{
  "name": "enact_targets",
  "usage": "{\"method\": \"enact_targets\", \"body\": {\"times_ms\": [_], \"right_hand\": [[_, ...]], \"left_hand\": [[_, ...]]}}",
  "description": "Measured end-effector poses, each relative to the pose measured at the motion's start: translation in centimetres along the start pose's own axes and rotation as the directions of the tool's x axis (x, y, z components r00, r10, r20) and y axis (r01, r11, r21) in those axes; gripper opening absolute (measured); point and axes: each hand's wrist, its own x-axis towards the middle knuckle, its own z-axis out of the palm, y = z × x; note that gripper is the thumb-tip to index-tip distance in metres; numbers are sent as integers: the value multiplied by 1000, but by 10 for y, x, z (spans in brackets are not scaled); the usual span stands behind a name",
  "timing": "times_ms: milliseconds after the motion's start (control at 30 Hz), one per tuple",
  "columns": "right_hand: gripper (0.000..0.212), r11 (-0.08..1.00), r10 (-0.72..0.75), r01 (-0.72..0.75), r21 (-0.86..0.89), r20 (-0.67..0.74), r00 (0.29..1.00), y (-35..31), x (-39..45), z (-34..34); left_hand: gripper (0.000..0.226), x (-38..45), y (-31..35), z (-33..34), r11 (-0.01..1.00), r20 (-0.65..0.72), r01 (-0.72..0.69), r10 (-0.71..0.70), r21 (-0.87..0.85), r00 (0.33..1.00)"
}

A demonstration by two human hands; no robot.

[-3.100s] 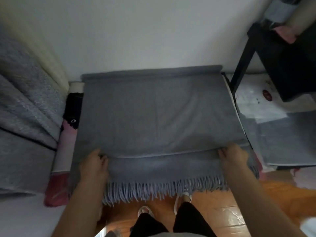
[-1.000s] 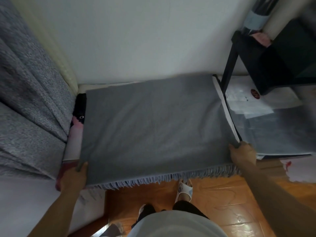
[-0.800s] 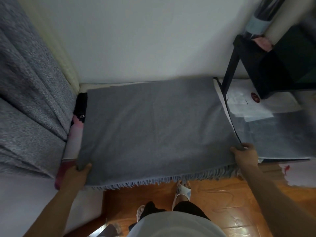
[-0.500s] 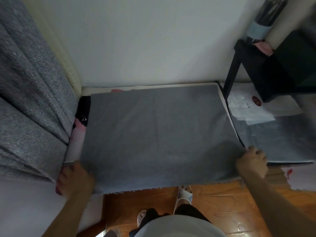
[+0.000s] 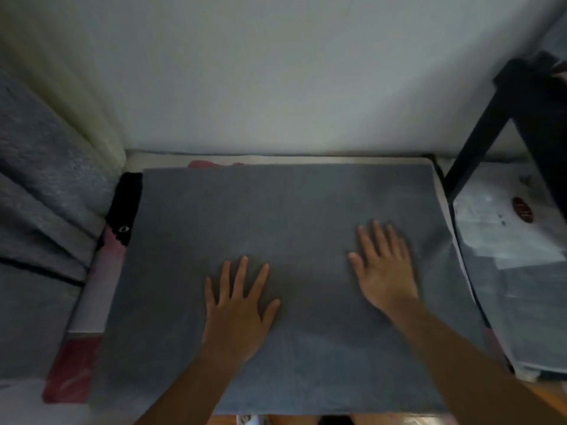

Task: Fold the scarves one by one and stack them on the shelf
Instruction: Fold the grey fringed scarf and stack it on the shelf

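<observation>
Head view: the grey woollen scarf [image 5: 285, 240] lies as a broad flat rectangle on the patterned pink, black and white cloth-covered surface [image 5: 101, 271] against the pale wall [image 5: 276, 72]. Change since half a second ago: both hands have left the near corners they were pinching and moved onto the middle of the cloth. The left hand [image 5: 239, 308] now rests palm down, fingers straight and spread, holding nothing. The right hand [image 5: 383, 268] does the same nearer the right edge, fingers straight and closer together, slightly motion-blurred, so it may be sliding. The fringe that hung over the near edge three seconds back is no longer visible; it seems to be tucked under the fold or cut off by the lower frame edge, cannot tell which. Reading: a fold has just been laid and the hands are pressing it flat. The scarf is too wide yet for stacking, so further folds likely remain. The black metal shelf frame [image 5: 478, 139] stands at right, beside white papers [image 5: 503, 228] on a grey sheet. Grey textured curtain [image 5: 40, 194] at left.
</observation>
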Motion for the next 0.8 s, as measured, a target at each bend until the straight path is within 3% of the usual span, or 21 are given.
{"method": "enact_targets", "body": {"times_ms": [100,167,200,267,333,367,467,567,633,667,733,800], "right_hand": [[84,964,260,-263,46,61,964,88,19,-20],[85,934,344,-349,76,72,936,97,35,-37],[79,948,308,-309,75,21,951,84,42,-42],[65,994,84,-77,81,-82,993,31,48,-41],[59,978,-175,183,99,-84,981,-24,51,-31],[58,965,-238,244,101,-63,969,-42,55,-25],[65,980,-190,190,63,-7,982,-38,83,-13],[77,999,-4,3,47,30,1000,-13,114,-16],[73,994,77,-80,72,40,996,-34,130,-23],[69,995,32,-32,93,-1,999,-56,134,-26],[63,969,-216,223,107,-78,973,-101,132,-23],[64,929,-362,363,80,-16,932,-109,134,-16]], "left_hand": [[72,4,6,-8,999,76,47,-48,6,996],[70,16,20,-20,997,74,80,-80,7,994],[67,27,29,-28,998,46,70,-70,7,996],[61,58,53,-36,999,-54,-32,31,-29,998],[62,95,74,-38,982,-104,-175,167,-70,980],[64,116,78,-37,975,-107,-206,197,-79,975],[68,176,44,-34,995,-108,-37,27,-88,994],[70,218,-23,-45,967,-36,224,-230,-120,973],[70,229,-34,-54,953,9,268,-270,-142,963],[67,228,-24,-55,965,-23,232,-236,-119,971],[63,211,4,-49,990,-144,98,-112,-98,983],[63,196,17,-41,995,-130,45,-56,-88,990]]}}
